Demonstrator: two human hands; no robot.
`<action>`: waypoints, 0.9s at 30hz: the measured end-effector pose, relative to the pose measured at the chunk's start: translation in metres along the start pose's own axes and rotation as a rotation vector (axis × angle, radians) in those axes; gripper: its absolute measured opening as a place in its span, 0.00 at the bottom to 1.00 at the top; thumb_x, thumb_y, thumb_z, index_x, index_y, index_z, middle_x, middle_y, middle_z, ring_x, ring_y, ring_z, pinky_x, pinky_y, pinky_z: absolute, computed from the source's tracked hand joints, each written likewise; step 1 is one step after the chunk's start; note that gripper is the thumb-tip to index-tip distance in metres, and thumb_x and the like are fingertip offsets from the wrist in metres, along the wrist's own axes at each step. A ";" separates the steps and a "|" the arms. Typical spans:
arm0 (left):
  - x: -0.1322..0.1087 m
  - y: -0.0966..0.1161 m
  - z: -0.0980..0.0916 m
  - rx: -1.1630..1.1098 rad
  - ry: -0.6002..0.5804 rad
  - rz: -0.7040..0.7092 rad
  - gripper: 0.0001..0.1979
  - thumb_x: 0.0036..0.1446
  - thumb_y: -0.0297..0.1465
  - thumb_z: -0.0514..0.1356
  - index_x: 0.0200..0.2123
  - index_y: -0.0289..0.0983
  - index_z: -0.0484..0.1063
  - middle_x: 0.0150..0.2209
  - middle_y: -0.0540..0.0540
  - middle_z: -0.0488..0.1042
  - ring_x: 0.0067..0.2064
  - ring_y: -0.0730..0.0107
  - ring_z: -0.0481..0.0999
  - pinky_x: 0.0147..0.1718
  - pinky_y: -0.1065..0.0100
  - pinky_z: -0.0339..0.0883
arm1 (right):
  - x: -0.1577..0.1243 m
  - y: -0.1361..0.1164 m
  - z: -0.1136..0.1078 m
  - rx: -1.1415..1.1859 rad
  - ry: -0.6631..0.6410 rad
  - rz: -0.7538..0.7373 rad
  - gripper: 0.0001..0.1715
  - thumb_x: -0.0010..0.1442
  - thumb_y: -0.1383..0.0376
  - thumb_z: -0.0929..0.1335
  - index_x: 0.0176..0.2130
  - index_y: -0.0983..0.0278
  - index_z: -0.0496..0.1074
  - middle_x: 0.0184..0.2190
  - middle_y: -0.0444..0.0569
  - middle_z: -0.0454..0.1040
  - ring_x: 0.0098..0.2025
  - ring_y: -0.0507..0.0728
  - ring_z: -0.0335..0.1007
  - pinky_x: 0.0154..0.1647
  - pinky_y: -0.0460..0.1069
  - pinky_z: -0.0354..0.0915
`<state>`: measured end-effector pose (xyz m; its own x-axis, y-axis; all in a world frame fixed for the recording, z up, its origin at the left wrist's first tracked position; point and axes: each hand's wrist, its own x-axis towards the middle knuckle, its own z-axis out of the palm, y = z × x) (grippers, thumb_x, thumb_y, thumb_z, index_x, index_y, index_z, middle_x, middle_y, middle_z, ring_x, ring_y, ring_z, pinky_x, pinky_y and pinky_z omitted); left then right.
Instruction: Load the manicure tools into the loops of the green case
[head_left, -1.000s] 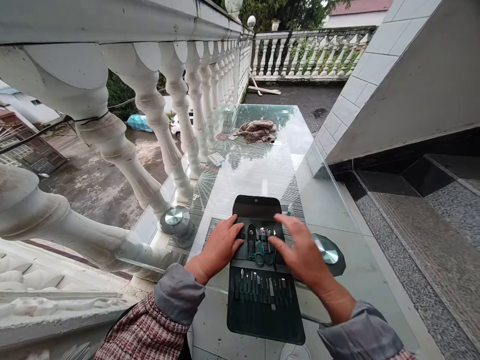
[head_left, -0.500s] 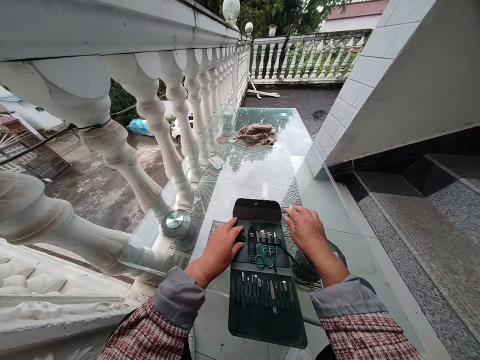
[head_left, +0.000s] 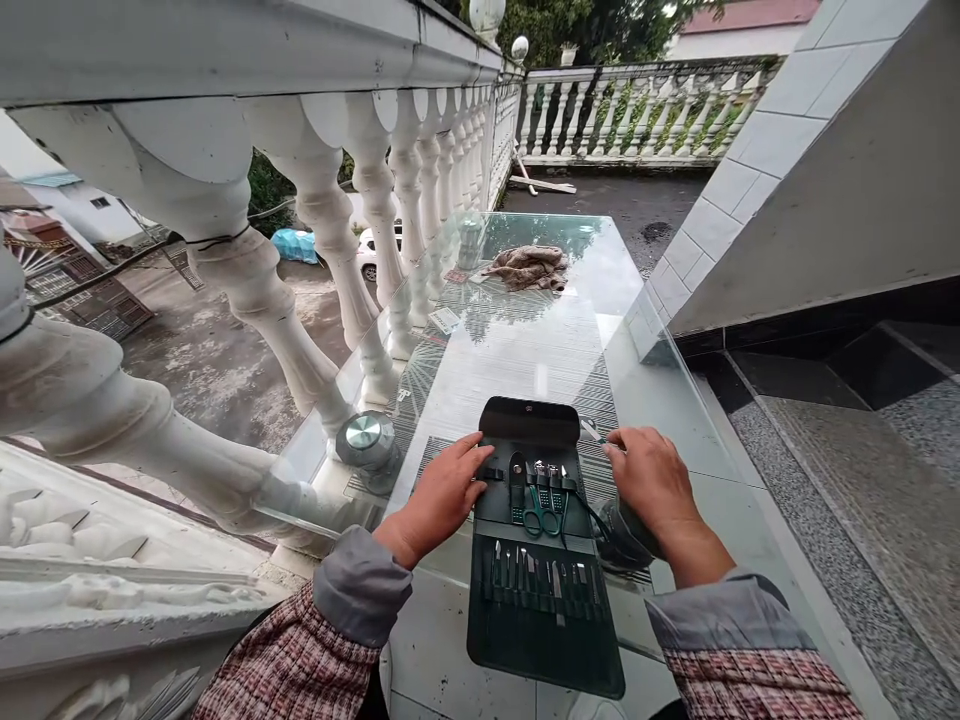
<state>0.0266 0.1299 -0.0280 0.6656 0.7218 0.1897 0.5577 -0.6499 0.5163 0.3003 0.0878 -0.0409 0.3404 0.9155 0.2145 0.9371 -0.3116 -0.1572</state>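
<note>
A dark green manicure case (head_left: 545, 650) lies unfolded on the glass table. Green-handled scissors (head_left: 541, 518), nail clippers (head_left: 553, 485) and a sheathed tool (head_left: 517, 485) are strapped in its upper panel. Several slim metal tools (head_left: 536, 578) stand in loops on the lower panel. My left hand (head_left: 444, 490) rests on the case's left edge, its fingers stretched out and apart. To the right of the flap, my right hand (head_left: 651, 480) pinches a small shiny metal tool (head_left: 592, 431); its exact kind is unclear, and my fingers cover one end.
A crumpled brown cloth (head_left: 529, 267) lies toward the far end of the glass table (head_left: 667, 400). Round metal-capped supports (head_left: 364, 435) show at its left side. White balusters (head_left: 322, 210) line the left, and granite steps (head_left: 847, 480) are at the right.
My right hand has drawn slightly away from the case to the right, and the metal tool in its fingers shows more clearly. My left hand stays on the case edge. The view has shifted slightly.
</note>
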 end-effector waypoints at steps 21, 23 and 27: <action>-0.009 -0.011 -0.009 0.068 0.094 0.005 0.22 0.53 0.20 0.57 0.52 0.36 0.64 0.56 0.38 0.64 0.57 0.59 0.64 0.54 0.57 0.63 | -0.003 0.000 -0.002 -0.021 -0.069 -0.015 0.07 0.59 0.67 0.61 0.31 0.63 0.67 0.31 0.52 0.66 0.36 0.59 0.60 0.33 0.50 0.55; -0.009 -0.011 -0.010 0.070 0.090 0.004 0.21 0.53 0.20 0.57 0.52 0.35 0.64 0.56 0.38 0.64 0.57 0.59 0.64 0.54 0.57 0.64 | -0.003 -0.001 -0.003 -0.019 -0.083 -0.003 0.07 0.59 0.67 0.61 0.31 0.63 0.66 0.31 0.52 0.66 0.36 0.59 0.61 0.32 0.50 0.55; -0.010 -0.012 -0.010 0.075 0.091 -0.001 0.21 0.53 0.19 0.56 0.52 0.35 0.64 0.56 0.38 0.64 0.57 0.59 0.65 0.54 0.58 0.63 | -0.004 -0.003 -0.004 -0.016 -0.081 -0.026 0.05 0.59 0.67 0.61 0.32 0.63 0.65 0.30 0.50 0.67 0.34 0.58 0.62 0.31 0.49 0.54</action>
<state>0.0089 0.1327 -0.0276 0.6188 0.7391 0.2660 0.5965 -0.6625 0.4531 0.2968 0.0842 -0.0377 0.3093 0.9406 0.1397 0.9469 -0.2911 -0.1367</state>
